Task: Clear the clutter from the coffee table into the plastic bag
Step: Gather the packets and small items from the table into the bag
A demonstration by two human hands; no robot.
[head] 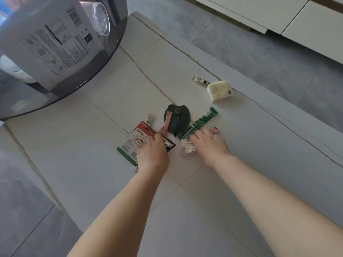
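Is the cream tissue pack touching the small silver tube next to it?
Touching, as far as the head view shows: the dark capped end of the small silver tube meets the upper left corner of the cream tissue pack, with no table visible between them.

Two bare forearms, no sleeves, left hand (151, 152) and right hand (208, 143) ringless.

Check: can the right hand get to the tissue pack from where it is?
Probably yes. The right hand rests by the green packet; only bare tabletop lies between it and the tissue pack.

Green stick packet (198, 124), dark pouch (176, 119), red-white card (137, 140) clustered flat; tissue pack (220, 90) apart.
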